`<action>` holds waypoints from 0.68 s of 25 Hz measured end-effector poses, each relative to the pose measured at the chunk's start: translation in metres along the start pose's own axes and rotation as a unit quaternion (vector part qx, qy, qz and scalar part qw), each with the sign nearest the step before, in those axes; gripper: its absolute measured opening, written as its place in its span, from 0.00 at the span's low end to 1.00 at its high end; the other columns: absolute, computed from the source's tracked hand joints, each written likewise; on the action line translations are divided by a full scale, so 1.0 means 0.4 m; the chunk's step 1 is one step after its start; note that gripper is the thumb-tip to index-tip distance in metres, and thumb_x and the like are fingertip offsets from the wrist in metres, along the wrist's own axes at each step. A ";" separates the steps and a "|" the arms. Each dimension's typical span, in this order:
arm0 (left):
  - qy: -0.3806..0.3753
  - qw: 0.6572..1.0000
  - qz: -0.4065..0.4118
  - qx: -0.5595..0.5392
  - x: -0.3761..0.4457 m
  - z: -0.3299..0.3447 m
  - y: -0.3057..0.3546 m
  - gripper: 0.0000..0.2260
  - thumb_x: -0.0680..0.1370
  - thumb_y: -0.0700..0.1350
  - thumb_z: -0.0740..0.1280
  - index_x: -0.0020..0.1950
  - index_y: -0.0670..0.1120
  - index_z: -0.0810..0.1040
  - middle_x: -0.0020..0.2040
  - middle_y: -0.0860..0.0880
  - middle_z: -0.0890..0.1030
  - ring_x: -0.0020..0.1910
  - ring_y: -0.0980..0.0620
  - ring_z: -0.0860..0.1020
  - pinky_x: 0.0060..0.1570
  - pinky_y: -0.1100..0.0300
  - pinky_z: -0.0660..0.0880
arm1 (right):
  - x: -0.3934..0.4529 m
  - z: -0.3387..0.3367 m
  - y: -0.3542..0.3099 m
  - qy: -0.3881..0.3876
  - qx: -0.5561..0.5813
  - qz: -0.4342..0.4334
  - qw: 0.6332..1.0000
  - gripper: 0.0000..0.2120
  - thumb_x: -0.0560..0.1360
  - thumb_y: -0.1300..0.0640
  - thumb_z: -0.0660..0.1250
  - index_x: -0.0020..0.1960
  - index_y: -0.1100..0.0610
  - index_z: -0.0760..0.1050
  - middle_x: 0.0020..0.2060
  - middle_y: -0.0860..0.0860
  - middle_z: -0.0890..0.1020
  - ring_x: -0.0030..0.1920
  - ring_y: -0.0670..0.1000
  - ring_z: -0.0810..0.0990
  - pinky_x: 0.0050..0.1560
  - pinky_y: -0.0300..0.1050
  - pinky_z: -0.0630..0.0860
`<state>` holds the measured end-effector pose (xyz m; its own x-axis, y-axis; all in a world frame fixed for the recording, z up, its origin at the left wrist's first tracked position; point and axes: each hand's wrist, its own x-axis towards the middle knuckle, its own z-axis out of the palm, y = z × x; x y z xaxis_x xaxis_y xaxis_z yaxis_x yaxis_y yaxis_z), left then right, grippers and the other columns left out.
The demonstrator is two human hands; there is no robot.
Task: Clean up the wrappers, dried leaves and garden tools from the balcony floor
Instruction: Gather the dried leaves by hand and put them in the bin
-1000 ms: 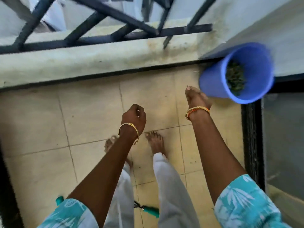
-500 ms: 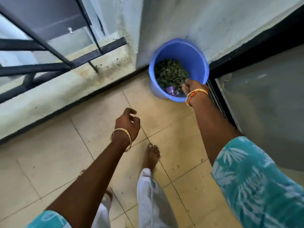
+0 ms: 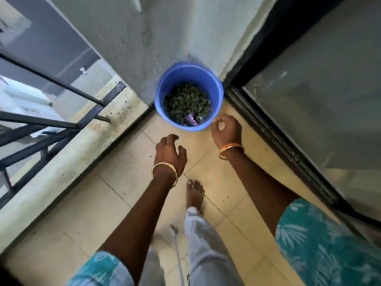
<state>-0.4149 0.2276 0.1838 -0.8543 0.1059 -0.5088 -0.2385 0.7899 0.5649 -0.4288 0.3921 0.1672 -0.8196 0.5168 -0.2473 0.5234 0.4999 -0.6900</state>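
- A round blue plastic bucket point(image 3: 189, 79) stands upright on the pale tiled balcony floor point(image 3: 115, 195), in the corner where the grey plastered wall point(image 3: 156, 32) meets the black-framed sliding glass door point(image 3: 309, 79).
- Inside it lies a heap of dark dried leaves point(image 3: 186, 100), with a crumpled pink and purple wrapper point(image 3: 191, 120) at the near edge; its print is too small to read.
- The right hand point(image 3: 226, 129) hangs just beside the bucket's near rim, fingers loosely curled and holding nothing.
- The left hand point(image 3: 170, 153) hovers over the tiles, near the bucket but apart from it, fingers bent and relaxed, also empty.
- 1 bare foot point(image 3: 193, 193) shows; the other is hidden by the blurred white trouser legs point(image 3: 206, 248).
- The dark metal railing point(image 3: 51, 124) is cut off at the left edge.
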 end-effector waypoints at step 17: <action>-0.225 0.862 0.363 0.273 -0.454 -0.179 0.239 0.17 0.74 0.36 0.61 0.62 0.36 0.75 0.58 0.35 0.77 0.58 0.35 0.76 0.59 0.49 0.71 | -0.708 -0.359 -0.153 0.258 0.028 0.297 0.919 0.10 0.71 0.63 0.61 0.47 0.65 0.77 0.48 0.62 0.77 0.52 0.62 0.74 0.50 0.43 0.66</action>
<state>-0.3157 0.2406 0.3769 -0.3926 0.8182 -0.4199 0.6418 0.5708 0.5122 -0.1952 0.3150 0.3770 -0.1651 0.9552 -0.2457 0.8184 -0.0063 -0.5746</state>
